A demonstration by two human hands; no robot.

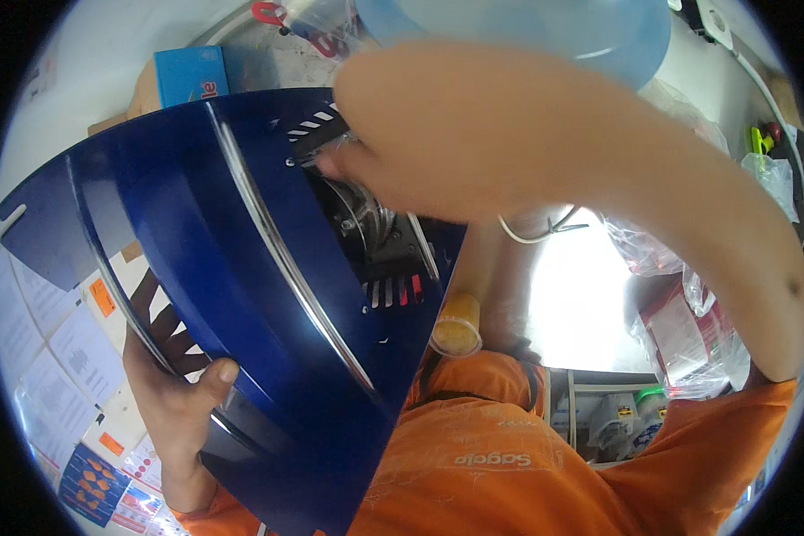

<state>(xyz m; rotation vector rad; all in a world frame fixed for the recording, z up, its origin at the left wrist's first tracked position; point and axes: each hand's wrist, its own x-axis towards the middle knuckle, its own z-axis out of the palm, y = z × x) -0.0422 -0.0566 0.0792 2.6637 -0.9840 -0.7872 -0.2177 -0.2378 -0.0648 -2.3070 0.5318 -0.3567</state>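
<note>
A large dark-blue sheet-metal housing (214, 268) with shiny chrome bars (277, 241) stands tilted in front of me. My left hand (174, 393) grips its left side, with the thumb in front and the fingers behind a chrome bar. On the upper right of the housing is a cut-out with a black and metal mechanism (366, 223) inside, flanked by vent slots. My right hand (375, 134) reaches over to the top of this cut-out, the fingertips at its upper edge. That hand is blurred and most of its fingers are hidden.
A light-blue basin (545, 36) lies beyond my right arm. A blue box (190, 76) stands at the back left. A cup of orange-yellow drink (456, 326) is beside the housing. Plastic-wrapped packages (688, 339) are at the right, above an open drawer (590, 389). Papers (71, 348) hang at the left.
</note>
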